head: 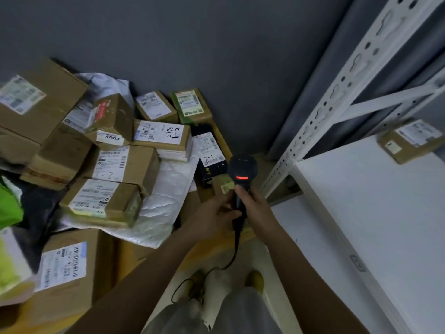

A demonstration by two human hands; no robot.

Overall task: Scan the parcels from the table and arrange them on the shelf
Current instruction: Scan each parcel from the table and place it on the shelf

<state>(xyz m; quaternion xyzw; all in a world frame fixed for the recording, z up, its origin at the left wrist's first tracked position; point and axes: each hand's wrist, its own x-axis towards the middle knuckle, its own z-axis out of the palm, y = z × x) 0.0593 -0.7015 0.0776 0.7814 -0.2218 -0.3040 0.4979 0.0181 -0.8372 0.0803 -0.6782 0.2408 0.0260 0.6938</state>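
Centrally, the right hand [255, 208] keeps a clenched grip on the black scanner [241, 175], red light lit; the left hand [214, 213] touches its handle, fingers curled. Parcels [125, 165] heap on the counter [221, 141] at nine o'clock. One parcel [409, 141] sits on the shelf [375, 213] at three o'clock.

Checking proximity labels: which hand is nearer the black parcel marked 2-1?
Left. The left hand is just below the black parcel marked 2-1, touching the barcode scanner; the right hand grips the scanner's handle, further right.
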